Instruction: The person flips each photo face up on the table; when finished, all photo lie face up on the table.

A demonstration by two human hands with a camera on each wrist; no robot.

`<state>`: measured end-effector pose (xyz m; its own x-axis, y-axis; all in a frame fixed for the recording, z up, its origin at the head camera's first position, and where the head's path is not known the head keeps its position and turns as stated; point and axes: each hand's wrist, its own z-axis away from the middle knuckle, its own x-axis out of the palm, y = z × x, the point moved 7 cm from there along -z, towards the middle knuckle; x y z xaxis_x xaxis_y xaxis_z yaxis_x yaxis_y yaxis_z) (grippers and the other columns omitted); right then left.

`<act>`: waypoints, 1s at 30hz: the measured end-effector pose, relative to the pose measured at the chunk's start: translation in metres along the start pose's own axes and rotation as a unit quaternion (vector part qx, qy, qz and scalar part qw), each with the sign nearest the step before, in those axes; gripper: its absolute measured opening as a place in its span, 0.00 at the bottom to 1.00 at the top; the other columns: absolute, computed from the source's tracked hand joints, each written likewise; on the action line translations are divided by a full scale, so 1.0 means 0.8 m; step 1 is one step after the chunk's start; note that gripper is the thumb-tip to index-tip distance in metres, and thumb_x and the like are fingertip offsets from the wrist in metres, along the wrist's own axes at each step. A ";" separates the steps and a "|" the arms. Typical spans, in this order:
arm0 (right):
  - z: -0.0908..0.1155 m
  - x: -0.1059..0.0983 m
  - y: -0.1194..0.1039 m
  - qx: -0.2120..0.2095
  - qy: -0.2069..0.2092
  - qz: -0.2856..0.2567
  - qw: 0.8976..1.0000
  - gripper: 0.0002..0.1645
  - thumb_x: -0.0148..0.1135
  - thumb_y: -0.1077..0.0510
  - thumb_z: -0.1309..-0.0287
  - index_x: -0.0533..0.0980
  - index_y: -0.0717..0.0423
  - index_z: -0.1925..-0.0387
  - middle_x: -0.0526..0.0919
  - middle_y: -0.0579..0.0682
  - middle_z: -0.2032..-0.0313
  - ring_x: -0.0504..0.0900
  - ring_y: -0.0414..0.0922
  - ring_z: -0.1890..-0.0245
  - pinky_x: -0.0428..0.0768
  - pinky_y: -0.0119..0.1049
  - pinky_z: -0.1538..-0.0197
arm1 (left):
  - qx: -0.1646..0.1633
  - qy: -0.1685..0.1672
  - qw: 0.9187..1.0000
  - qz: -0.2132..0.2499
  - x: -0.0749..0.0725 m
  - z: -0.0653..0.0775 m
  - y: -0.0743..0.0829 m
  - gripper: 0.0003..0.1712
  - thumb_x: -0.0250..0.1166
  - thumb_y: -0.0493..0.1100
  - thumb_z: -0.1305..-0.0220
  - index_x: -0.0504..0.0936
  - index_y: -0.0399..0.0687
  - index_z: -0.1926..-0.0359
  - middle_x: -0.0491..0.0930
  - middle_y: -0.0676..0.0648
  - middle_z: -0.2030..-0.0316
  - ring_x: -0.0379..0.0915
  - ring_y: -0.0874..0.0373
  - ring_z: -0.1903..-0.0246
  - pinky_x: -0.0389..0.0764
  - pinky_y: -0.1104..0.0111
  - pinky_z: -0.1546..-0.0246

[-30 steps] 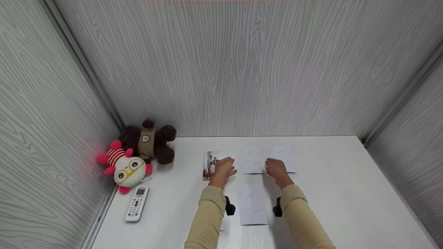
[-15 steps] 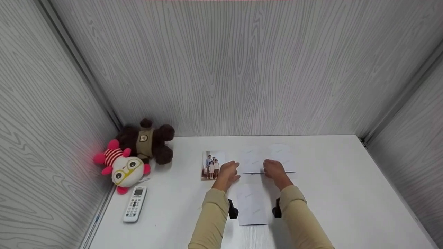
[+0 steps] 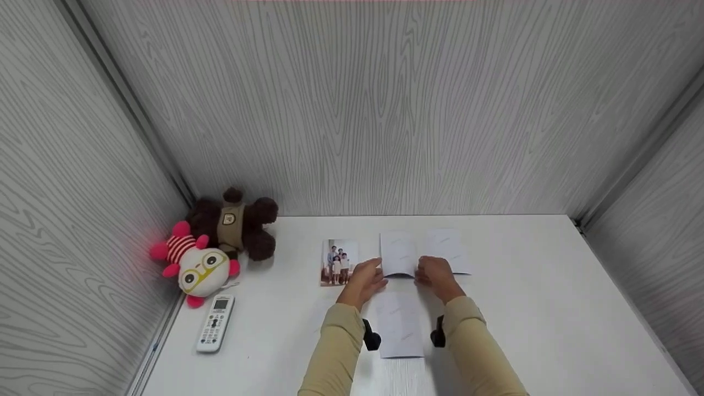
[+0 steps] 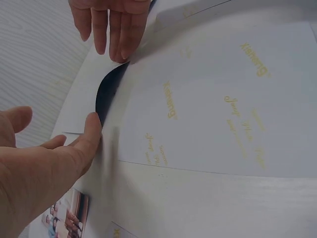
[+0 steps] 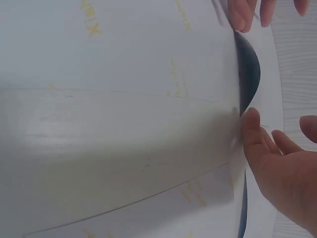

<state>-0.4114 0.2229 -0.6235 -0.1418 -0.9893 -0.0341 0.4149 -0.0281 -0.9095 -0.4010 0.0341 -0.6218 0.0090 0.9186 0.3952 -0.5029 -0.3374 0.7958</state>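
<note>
A photo print [image 3: 399,252] lies white back up between my two hands. Its middle bows upward, and a strip of its dark underside [image 4: 108,89] shows along the near edge. My left hand [image 3: 364,281] touches the print's left edge with its fingertips, thumb and fingers spread. At the right edge, my right hand [image 3: 437,275] has its fingertips on the near corner, with the other fingers loosely extended. A second print [image 3: 448,251] lies back up just right of it. Nearer me is another back-up print [image 4: 208,99], with yellow lettering. A family photo [image 3: 339,261] lies picture up on the left.
A brown plush toy [image 3: 234,228] and a pink and white plush toy [image 3: 203,269] lie in the back left corner. In front of them is a white remote control [image 3: 215,323]. Grey wood-grain walls enclose the white table [image 3: 550,308].
My left hand has moved right, off the family photo, to the middle print's left edge. My right hand stays at the right edge. The middle print, flat before, now bows upward.
</note>
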 end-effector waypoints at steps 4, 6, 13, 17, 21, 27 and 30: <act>0.000 0.000 0.001 -0.006 -0.003 -0.003 1.000 0.08 0.51 0.64 0.35 0.71 0.64 0.69 0.78 0.55 0.69 0.77 0.45 0.70 0.81 0.37 0.63 | -0.003 0.020 0.999 -0.030 -0.001 0.003 -0.002 0.33 0.51 0.43 0.22 0.57 0.32 0.25 0.67 0.34 0.43 0.68 0.48 0.42 0.73 0.56 0.34; 0.001 -0.001 0.002 -0.008 -0.002 0.007 1.000 0.09 0.51 0.63 0.35 0.73 0.65 0.70 0.79 0.53 0.72 0.76 0.44 0.72 0.78 0.36 0.65 | -0.005 0.032 0.998 -0.061 -0.001 0.005 -0.002 0.30 0.53 0.43 0.23 0.62 0.33 0.27 0.68 0.43 0.56 0.66 0.55 0.55 0.76 0.58 0.39; 0.002 -0.002 -0.007 -0.020 0.002 0.063 0.998 0.16 0.50 0.56 0.27 0.78 0.64 0.60 0.77 0.49 0.71 0.76 0.44 0.69 0.77 0.36 0.62 | 0.036 0.069 0.973 -0.218 0.001 0.010 0.016 0.20 0.55 0.42 0.29 0.79 0.33 0.44 0.73 0.48 0.63 0.67 0.60 0.65 0.82 0.67 0.56; 0.002 -0.005 -0.014 -0.019 0.005 0.065 0.998 0.24 0.51 0.53 0.26 0.75 0.59 0.36 0.81 0.52 0.51 0.80 0.48 0.50 0.79 0.41 0.48 | 0.060 0.086 0.962 -0.250 0.002 0.013 0.031 0.13 0.56 0.42 0.32 0.83 0.37 0.59 0.78 0.49 0.67 0.72 0.59 0.66 0.82 0.67 0.59; 0.001 -0.009 -0.020 -0.026 0.015 0.027 0.999 0.25 0.50 0.51 0.24 0.75 0.59 0.35 0.82 0.54 0.46 0.79 0.48 0.47 0.79 0.40 0.46 | 0.101 0.080 0.951 -0.281 0.005 0.016 0.046 0.20 0.54 0.37 0.30 0.84 0.40 0.43 0.85 0.45 0.48 0.78 0.53 0.44 0.81 0.61 0.42; 0.005 -0.006 -0.032 -0.056 0.000 -0.038 0.998 0.23 0.48 0.56 0.23 0.74 0.61 0.34 0.84 0.55 0.42 0.82 0.45 0.50 0.79 0.43 0.41 | 0.186 0.116 0.916 -0.335 0.001 0.016 0.067 0.17 0.59 0.35 0.31 0.86 0.44 0.45 0.87 0.45 0.47 0.80 0.49 0.41 0.81 0.60 0.41; 0.016 -0.001 -0.045 -0.072 -0.008 -0.032 0.997 0.22 0.51 0.59 0.25 0.75 0.62 0.35 0.83 0.57 0.41 0.81 0.47 0.48 0.77 0.46 0.38 | 0.218 0.144 0.909 -0.325 -0.003 0.016 0.073 0.13 0.65 0.39 0.33 0.89 0.46 0.50 0.89 0.47 0.53 0.84 0.51 0.48 0.84 0.62 0.48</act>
<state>-0.4145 0.2232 -0.5856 -0.1494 -0.9883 0.0314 0.2728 -0.0717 -0.9594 -0.4191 0.0098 -0.5703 -0.0753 0.9475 -0.3107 -0.0817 0.3047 0.9489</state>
